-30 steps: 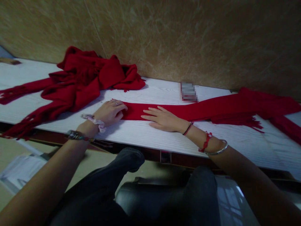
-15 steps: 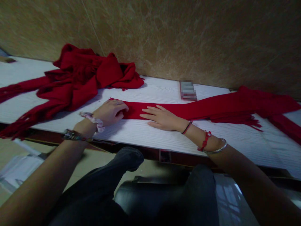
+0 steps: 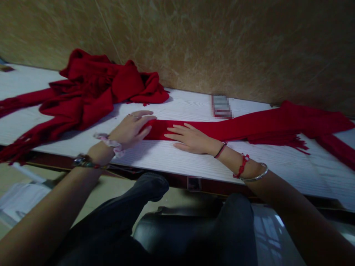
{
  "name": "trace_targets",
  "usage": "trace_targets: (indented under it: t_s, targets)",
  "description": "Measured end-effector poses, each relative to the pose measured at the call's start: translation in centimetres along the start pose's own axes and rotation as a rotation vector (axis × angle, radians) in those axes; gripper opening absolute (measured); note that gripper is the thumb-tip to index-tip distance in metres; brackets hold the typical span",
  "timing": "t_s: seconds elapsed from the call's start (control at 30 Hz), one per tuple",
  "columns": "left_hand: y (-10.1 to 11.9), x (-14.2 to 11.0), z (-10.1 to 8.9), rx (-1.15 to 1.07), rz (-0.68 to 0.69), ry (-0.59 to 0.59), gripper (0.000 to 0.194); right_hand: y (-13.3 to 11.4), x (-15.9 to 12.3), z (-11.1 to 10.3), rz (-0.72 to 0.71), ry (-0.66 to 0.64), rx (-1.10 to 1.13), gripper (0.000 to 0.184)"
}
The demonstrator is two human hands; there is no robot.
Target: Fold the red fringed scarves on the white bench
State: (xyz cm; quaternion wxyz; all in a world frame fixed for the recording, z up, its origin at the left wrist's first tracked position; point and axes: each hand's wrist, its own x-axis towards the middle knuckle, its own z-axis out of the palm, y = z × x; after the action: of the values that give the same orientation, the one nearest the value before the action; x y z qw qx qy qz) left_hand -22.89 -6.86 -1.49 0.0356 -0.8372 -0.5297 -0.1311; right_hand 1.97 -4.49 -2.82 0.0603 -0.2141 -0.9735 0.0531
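Note:
A long red scarf point(image 3: 235, 127) lies as a narrow folded strip across the white table, its fringe showing toward the right. My right hand point(image 3: 192, 139) rests flat on the strip's near side, fingers spread and pointing left. At the strip's left end is my left hand point(image 3: 131, 129), its fingers stretched and apart, covering that end. Whether its fingertips press on the cloth I cannot tell. A second heap of red fringed cloth point(image 3: 94, 83) lies crumpled beyond my left hand, with fringed ends trailing left.
The white table point(image 3: 172, 162) runs along a brown marbled wall point(image 3: 194, 44). A small blurred-out item point(image 3: 221, 106) lies behind the strip. My legs and a dark seat point(image 3: 172, 232) are below the front edge, with a white stool-like object point(image 3: 24, 199) at lower left.
My left hand has uncurled from the strip's left end, its fingers now stretched out. The right hand stays in place on the scarf.

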Motion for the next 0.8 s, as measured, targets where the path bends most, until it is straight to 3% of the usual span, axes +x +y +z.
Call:
trace_targets:
  t_s: [0.1, 0.2, 0.27, 0.33, 0.43, 0.5, 0.63, 0.8]
  targets:
    - [0.1, -0.2, 1.3, 0.07, -0.081, -0.2, 0.06, -0.1, 0.0, -0.1, 0.006, -0.005, -0.009, 0.047]
    - [-1.6, -1.4, 1.3, 0.108, -0.306, -0.303, 0.061, -0.1, 0.0, -0.1, -0.001, -0.002, -0.025, 0.047]
    - [-2.7, -2.1, 0.7, 0.105, -0.479, -0.285, 0.062, -0.1, 0.0, -0.1, -0.005, 0.0, -0.03, 0.047]
    - [-2.9, -2.3, 0.2, 0.117, -0.562, -0.205, 0.062, 0.0, 0.0, 0.0, -0.002, 0.0, -0.032, 0.047]
    - [-1.2, -1.3, -0.2, 0.158, -0.455, -0.085, 0.062, 0.0, 0.0, 0.0, 0.0, -0.005, -0.038, 0.047]
    - [0.6, -0.3, 0.0, 0.159, -0.347, -0.065, 0.058, -0.1, 0.1, -0.1, -0.002, -0.01, -0.045, 0.047]
    - [2.6, 1.1, 1.3, 0.151, -0.168, -0.193, 0.051, -0.2, 0.0, -0.2, 0.008, -0.004, -0.062, 0.048]
    - [2.0, 0.7, 2.2, 0.152, -0.206, -0.289, 0.049, 0.0, -0.4, 0.0, 0.15, 0.045, -0.073, 0.05]
